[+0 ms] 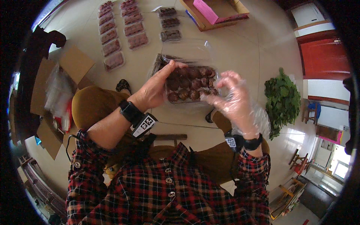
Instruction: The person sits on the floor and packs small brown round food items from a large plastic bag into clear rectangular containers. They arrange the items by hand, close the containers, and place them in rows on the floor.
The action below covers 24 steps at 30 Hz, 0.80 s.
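Observation:
My left hand point(157, 87) grips the left side of a clear plastic clamshell box point(194, 102), its thumb over the rim. Inside the box, dark red-brown round fruits point(183, 73) lie in rows, and the clear lid point(187, 49) is swung back on the far side. A thin transparent plastic glove covers my right hand point(232, 95). Its thumb and fingers are apart over the box's right end, close to the fruits there, with nothing visibly held. Behind my left thumb is a dark, partly hidden thing point(159, 64) that I cannot make out.
Filled clear boxes stand in two rows point(108, 36) point(135, 28) on the tiled floor, with dark-filled boxes point(170, 22) beside them. A shallow carton point(222, 25) lies far ahead. At left is an open cardboard box point(42, 90) with plastic packaging; at right, leafy greens point(282, 104).

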Available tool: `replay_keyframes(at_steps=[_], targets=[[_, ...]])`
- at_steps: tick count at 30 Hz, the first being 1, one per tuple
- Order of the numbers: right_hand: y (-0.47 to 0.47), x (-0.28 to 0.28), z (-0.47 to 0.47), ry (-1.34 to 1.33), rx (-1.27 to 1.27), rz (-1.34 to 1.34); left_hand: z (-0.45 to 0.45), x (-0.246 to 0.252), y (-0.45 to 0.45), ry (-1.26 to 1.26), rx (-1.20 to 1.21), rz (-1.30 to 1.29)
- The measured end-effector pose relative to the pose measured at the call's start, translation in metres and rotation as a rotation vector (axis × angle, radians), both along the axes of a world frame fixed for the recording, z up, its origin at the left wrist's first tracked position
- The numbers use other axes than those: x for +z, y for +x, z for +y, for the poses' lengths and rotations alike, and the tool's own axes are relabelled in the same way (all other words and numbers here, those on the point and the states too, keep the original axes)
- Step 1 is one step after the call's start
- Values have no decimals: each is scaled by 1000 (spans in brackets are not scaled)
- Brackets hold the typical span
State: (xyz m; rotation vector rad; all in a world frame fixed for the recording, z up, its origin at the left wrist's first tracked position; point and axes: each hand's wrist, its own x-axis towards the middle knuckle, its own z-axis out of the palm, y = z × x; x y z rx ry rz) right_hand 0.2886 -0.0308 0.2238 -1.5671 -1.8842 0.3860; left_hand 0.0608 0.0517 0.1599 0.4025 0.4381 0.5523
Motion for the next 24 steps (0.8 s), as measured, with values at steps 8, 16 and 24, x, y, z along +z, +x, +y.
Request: replay_keyframes(at_steps=[8, 16, 24], targets=[[68, -67, 33, -122, -338, 313, 27, -11, -26, 3, 281, 229], [68, -265, 56, -688, -219, -38, 52, -59, -49, 8, 429, 168], [24, -366, 38, -842, -92, -612, 46, -95, -78, -118, 438, 162]])
